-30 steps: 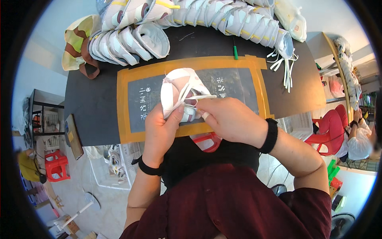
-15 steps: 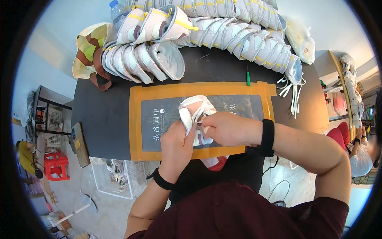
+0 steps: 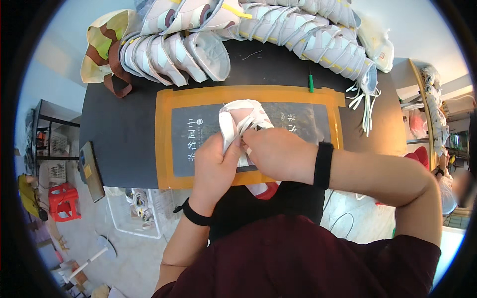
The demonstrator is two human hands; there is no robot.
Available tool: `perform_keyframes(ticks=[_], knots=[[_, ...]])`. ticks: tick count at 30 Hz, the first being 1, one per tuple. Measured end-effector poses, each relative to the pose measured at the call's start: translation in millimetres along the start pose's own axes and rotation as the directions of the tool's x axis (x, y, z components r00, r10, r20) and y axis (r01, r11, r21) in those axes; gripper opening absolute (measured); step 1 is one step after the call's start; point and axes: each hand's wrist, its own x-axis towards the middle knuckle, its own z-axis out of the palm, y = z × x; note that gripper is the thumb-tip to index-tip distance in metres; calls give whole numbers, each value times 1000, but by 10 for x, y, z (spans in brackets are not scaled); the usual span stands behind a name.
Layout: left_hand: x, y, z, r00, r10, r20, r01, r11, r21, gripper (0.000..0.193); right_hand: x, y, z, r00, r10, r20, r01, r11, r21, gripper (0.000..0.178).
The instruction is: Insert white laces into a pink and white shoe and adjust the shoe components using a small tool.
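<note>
Hiding shoe upper (image 3: 244, 113) partly: right hand (image 3: 273, 153)

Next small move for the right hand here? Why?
Probably: the right hand should draw the flat white lace gently snug while the left hand steadies the white-and-pink shoe upper. The left grip already has the upper's near left edge, and the right hand is bunched at the lacing. Its fingers hide how the lace runs there, so go slowly.
</note>
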Motion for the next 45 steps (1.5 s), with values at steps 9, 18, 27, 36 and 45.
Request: perform_keyframes(ticks=[9, 18, 27, 36, 45], knots=[[-52, -62, 14, 996, 70, 63, -64, 994, -86, 20, -360, 30, 429, 975, 96, -202, -38, 962, 272, 24], [-77, 18, 1, 990, -104, 97, 133, 919, -371, 24, -1161, -130, 330, 936, -51, -348, 163, 940, 301, 20], [-301, 567, -83, 674, 587, 449, -737, 579, 350, 16, -860, -216, -285, 729, -474, -493, 611, 775, 158, 16], [-398, 585, -212, 429, 782, 453, -859, 198, 472, 26, -990, 172, 61, 767, -425, -482, 541, 831, 128, 19], [-406, 544, -211, 295, 880, 373, -897, 120, 425, 28, -999, 391, 206, 850, -320, -420, 469, 822, 322, 21]])
